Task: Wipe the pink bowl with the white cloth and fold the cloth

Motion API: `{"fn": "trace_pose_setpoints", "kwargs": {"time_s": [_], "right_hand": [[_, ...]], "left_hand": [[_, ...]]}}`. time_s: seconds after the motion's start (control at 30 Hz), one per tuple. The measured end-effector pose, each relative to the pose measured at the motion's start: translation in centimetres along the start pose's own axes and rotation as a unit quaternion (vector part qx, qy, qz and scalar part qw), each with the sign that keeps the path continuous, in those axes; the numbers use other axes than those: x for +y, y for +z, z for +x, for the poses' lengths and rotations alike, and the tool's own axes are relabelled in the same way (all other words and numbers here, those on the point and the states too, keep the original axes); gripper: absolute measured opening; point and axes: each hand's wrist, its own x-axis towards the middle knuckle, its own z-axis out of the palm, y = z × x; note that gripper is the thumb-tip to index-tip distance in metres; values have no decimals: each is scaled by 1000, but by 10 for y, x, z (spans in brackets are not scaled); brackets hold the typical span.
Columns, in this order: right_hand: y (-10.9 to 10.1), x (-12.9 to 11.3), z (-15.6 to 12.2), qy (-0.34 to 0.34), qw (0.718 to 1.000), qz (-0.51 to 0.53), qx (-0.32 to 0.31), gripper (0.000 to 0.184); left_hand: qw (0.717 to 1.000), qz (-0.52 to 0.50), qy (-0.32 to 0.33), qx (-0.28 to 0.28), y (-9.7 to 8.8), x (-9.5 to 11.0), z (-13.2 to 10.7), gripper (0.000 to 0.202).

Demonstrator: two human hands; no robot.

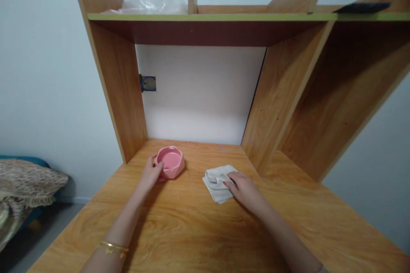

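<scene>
A shallow pink bowl (pixel 170 158) with faceted sides is on the wooden desktop, left of centre, tilted a little so that its round inside shows. My left hand (pixel 154 171) grips it at its left edge, the thumb over the rim and the other fingers partly hidden behind. To the right lies a folded light grey cloth (pixel 217 182), flat on the wood. My right hand (pixel 241 183) is closed on the cloth's right side, thumb and fingers pinching its top layers.
Wooden side panels (pixel 117 94) and an upright divider (pixel 285 94) frame the desk (pixel 179 230). Overhead runs a shelf (pixel 208 17) bearing a clear plastic bag (pixel 153 2) and a dark flat object (pixel 361 7). A wall socket box (pixel 148 83) sits at the back left. A patterned cover (pixel 28 181) hangs at far left.
</scene>
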Motion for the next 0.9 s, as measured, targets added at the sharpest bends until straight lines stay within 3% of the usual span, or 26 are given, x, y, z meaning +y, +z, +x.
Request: {"fn": "trace_pose_setpoints", "kwargs": {"time_s": [0.13, 0.3, 0.43, 0.53, 0.63, 0.73, 0.8, 0.9], "right_hand": [[2, 2, 0, 45, 987, 113, 109, 23], [-5, -9, 0, 79, 954, 200, 210, 27], [-7, -30, 1, 8, 955, 239, 178, 25], [-1, -45, 1, -33, 964, 232, 128, 24], [9, -49, 3, -21, 969, 219, 115, 25], [20, -45, 6, 46, 965, 212, 145, 18], [26, -40, 8, 88, 958, 222, 157, 39], [29, -34, 10, 114, 957, 239, 118, 64]], "left_hand": [[985, -80, 5, -153, 23, 2, -20, 46], [970, -30, 42, -237, 42, -2, -39, 42], [967, 16, 89, -239, 49, -5, -43, 40], [965, 36, 162, -204, 49, -3, -46, 37], [954, 58, 235, -177, 47, 5, -53, 37], [940, 83, 282, -174, 46, 13, -62, 39], [933, 102, 303, -167, 47, 18, -68, 41], [920, 145, 328, -156, 49, 21, -76, 44]]}}
